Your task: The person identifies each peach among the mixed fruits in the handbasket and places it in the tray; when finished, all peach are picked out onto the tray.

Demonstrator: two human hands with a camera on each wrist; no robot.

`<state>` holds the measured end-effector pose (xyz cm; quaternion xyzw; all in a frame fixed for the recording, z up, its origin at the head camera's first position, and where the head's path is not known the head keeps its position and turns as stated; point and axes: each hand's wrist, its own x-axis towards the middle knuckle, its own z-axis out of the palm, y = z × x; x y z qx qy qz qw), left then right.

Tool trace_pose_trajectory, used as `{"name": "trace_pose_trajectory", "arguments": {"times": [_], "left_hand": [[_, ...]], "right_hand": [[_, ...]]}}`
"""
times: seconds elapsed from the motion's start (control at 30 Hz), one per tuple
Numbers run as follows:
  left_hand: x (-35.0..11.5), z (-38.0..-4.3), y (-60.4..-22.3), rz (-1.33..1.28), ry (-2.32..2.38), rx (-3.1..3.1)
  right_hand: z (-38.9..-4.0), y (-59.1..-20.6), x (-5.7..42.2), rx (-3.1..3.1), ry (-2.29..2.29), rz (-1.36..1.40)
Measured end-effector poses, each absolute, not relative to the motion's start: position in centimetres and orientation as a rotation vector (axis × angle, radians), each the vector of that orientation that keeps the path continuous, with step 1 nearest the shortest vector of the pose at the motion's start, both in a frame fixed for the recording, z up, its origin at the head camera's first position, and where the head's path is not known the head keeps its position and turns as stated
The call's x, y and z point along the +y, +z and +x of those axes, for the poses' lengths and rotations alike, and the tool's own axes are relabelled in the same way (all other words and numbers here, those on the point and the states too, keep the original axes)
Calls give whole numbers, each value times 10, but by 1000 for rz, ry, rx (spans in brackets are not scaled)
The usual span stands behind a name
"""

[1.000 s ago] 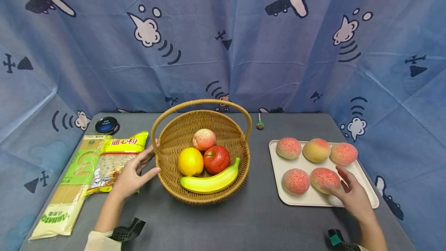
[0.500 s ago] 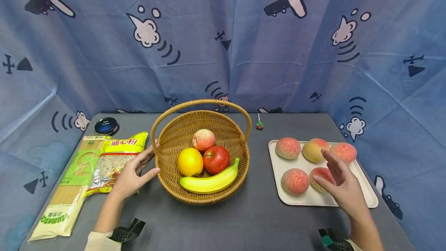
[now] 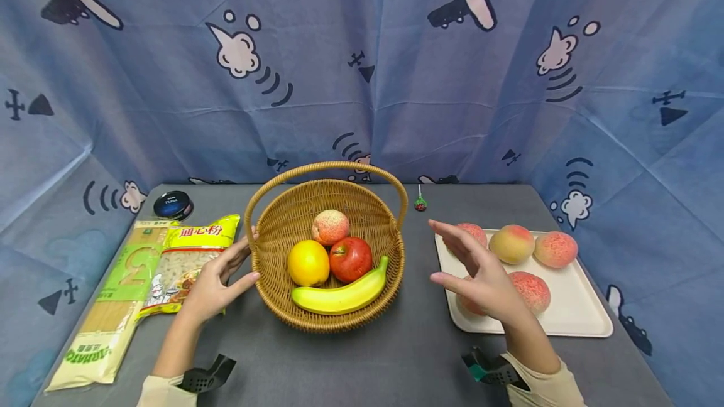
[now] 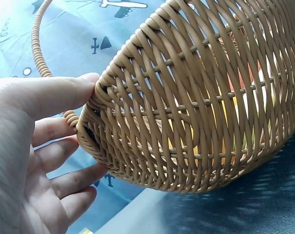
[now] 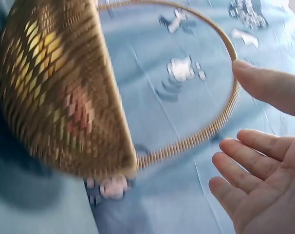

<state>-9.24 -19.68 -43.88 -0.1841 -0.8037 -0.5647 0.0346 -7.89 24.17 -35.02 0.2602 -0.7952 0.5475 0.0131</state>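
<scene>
A wicker basket (image 3: pixel 271 306) with an arched handle stands mid-table. Inside lie a peach (image 3: pixel 330 227), an orange (image 3: pixel 308 263), a red apple (image 3: pixel 351 259) and a banana (image 3: pixel 340 293). My left hand (image 3: pixel 212 287) holds the basket's left side, thumb at the rim and fingertips against the wicker near the handle's foot, as the left wrist view shows. My right hand (image 3: pixel 486 278) is in the air between basket and tray, fingers extended, thumb apart, holding nothing. Behind it a cream tray (image 3: pixel 582 306) carries several peaches (image 3: pixel 556 250) and a yellow-red fruit (image 3: pixel 511 244); the hand partly covers the left ones.
At left lie a pack of noodles (image 3: pixel 93 338), a yellow bag of macaroni (image 3: pixel 195 253) and a dark blue round tin (image 3: pixel 173 205). A lollipop (image 3: pixel 420 201) lies behind, right of the basket. A patterned blue curtain (image 3: pixel 317 80) hangs around the table.
My right hand has left the front right fruit on the tray, lifted and swung left toward the basket with nothing in it. My left hand and the basket stay put.
</scene>
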Motion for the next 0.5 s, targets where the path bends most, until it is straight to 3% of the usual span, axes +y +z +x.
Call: {"name": "trace_pose_trajectory", "arguments": {"times": [0.5], "left_hand": [[-197,-92,-438,-561,-1734,-2478]], "right_hand": [[-142,-318,140,-2533,1682,1100]]}}
